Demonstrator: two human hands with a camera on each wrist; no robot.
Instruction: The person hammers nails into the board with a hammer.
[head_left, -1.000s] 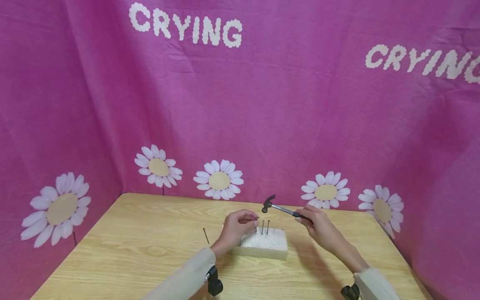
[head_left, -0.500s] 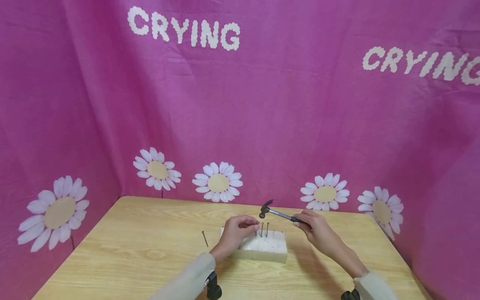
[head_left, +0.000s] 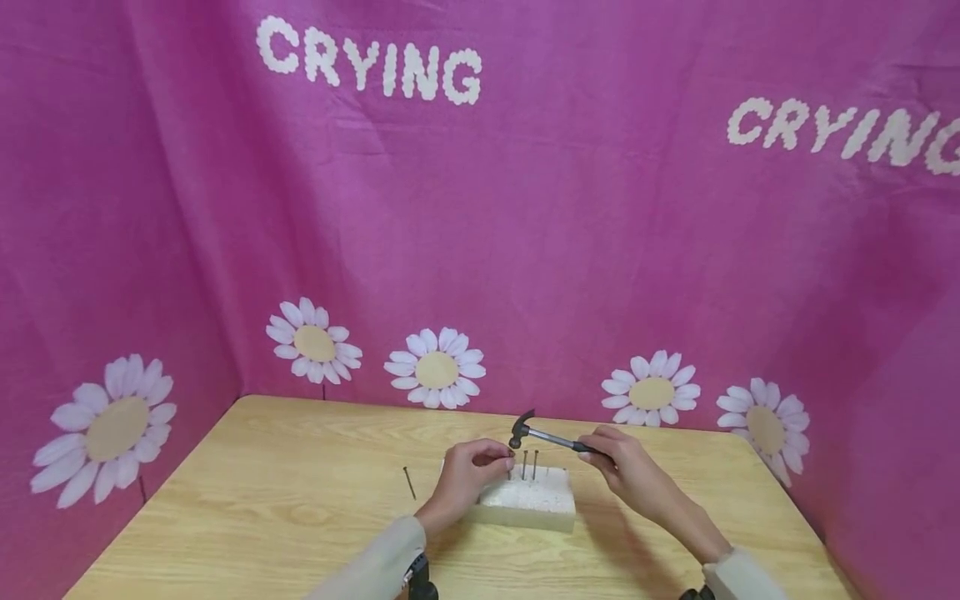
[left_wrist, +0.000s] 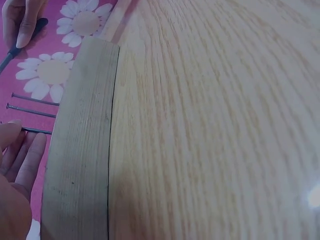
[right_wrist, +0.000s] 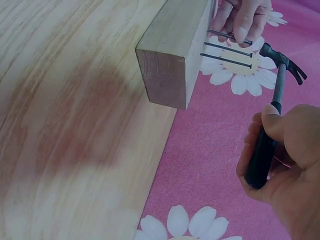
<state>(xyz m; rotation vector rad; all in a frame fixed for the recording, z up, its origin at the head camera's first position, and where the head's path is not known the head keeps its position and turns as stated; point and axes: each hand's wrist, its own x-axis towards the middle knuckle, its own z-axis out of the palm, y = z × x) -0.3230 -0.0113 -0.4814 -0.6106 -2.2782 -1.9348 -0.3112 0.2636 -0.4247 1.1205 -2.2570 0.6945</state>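
On the table lies a pale wooden block, with my left hand over its left part. Thumb and fingers of that hand pinch a nail, which stands point down at the block's top face. Just right of it, two more nails stand upright in the block, apart from the fingers. My right hand grips a claw hammer by its black handle. The hammer's head hangs close above the pinched nail, its claw turned up and away. Palm and fingers hide part of the handle.
A loose nail is left of the block on the wood-grain table. Small nail-like points show near the block's right back edge. A pink cloth with printed daisies hangs behind and beside the table.
The hammer has moved left and slightly down, bringing its head closer over the left fingertips. My left hand stays pinching the nail. The head view has tilted up slightly.
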